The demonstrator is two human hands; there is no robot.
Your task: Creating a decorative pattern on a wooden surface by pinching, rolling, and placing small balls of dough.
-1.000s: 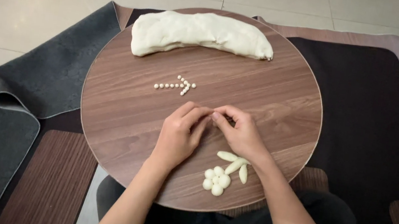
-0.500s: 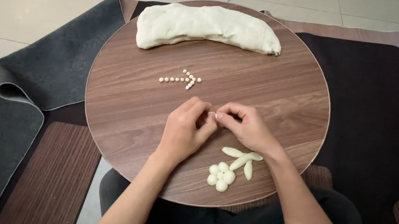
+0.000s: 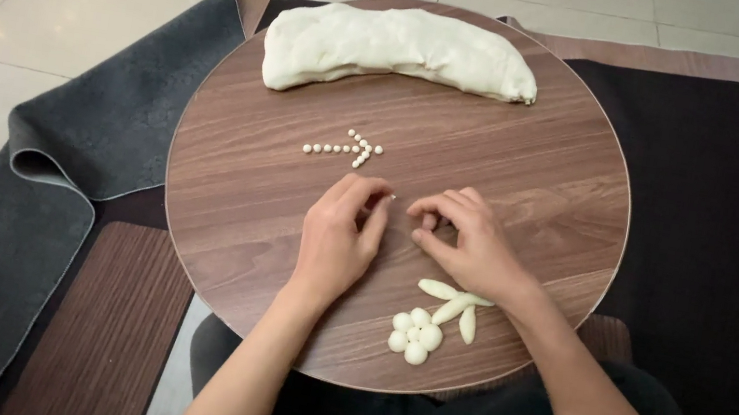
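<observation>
Near the middle of the frame we see a tiny dough ball (image 3: 392, 203), a pale cream speck lying on the round wooden table (image 3: 223, 205), just beside the fingertips of our left hand (image 3: 337, 242). That hand rests palm down with its fingers curled loosely, gripping nothing that we can make out. Our right hand (image 3: 471, 247) sits just to the right of the speck, thumb and forefinger bent toward each other; whether a bit of dough is pinched between them we cannot tell.

Above the hands, a row of the same small cream beads forms an arrow (image 3: 346, 147) pointing right. Below the right hand, near the table's lower edge, lies a dough flower (image 3: 431, 319): a cluster of round balls with a stem and long leaves. Across the top of the table stretches a big, lumpy dough loaf (image 3: 394, 45). A grey rug (image 3: 56, 151) lies folded at the left.
</observation>
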